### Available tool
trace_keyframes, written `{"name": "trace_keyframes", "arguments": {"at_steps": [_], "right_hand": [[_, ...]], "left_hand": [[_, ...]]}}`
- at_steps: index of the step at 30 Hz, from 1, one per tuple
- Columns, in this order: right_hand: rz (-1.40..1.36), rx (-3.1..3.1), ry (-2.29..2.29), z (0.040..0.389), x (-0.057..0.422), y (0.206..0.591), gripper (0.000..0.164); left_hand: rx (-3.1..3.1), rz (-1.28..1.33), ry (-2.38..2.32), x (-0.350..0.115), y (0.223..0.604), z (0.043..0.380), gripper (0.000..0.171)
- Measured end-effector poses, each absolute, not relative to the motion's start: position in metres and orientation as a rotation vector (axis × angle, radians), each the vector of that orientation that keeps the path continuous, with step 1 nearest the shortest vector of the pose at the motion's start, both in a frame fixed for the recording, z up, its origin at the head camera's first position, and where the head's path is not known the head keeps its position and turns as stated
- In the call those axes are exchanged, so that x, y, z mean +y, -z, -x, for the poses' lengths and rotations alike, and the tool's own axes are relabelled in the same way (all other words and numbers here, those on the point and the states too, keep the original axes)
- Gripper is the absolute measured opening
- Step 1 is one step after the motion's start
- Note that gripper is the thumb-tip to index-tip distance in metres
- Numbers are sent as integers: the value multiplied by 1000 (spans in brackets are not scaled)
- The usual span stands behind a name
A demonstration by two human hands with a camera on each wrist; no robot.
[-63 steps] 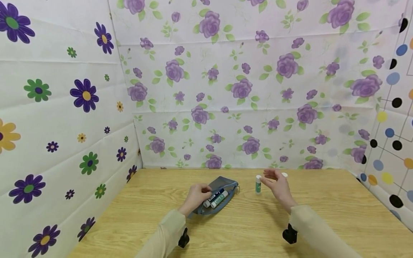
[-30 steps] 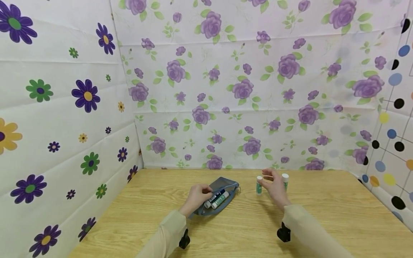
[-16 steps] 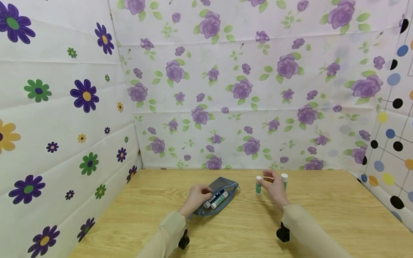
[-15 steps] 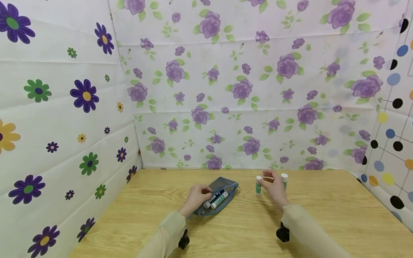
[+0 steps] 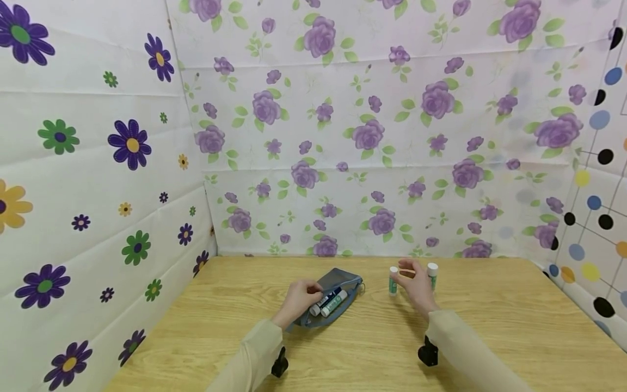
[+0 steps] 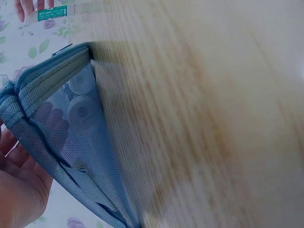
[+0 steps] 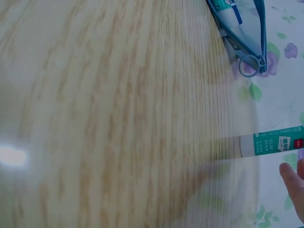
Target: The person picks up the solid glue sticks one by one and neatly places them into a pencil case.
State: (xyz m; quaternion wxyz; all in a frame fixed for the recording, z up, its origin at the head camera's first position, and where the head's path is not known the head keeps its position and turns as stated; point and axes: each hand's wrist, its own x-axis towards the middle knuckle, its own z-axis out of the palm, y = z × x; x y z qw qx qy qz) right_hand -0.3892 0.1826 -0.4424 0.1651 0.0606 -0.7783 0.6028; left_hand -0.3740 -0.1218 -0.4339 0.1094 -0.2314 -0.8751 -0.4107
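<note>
Head view: left hand (image 5: 297,299) pinches zippered mesh pouch (image 5: 335,279); right hand (image 5: 416,284), thumb and fingers parted, is nearer glue stick (image 5: 393,286), upright to its left. Left wrist: pouch holds 2 tubes (image 6: 81,112). Right wrist: fingertip (image 7: 286,171) lies just beside glue stick.

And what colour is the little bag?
Blue, with see-through mesh; the bag shows best in the left wrist view.

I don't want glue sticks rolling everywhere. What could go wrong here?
The right hand is beside a standing glue stick, so a bump might topple it. The left hand holds the pouch by its edge, and two tubes lie in its open mouth; they could slide out if it tips.
</note>
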Motion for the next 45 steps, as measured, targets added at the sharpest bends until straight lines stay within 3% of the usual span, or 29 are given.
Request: {"name": "trace_keyframes", "arguments": {"at_steps": [45], "right_hand": [[-70, -2249, -1708, 394, 174, 452, 33]], "left_hand": [[-2573, 702, 1203, -121, 431, 373, 7]]}}
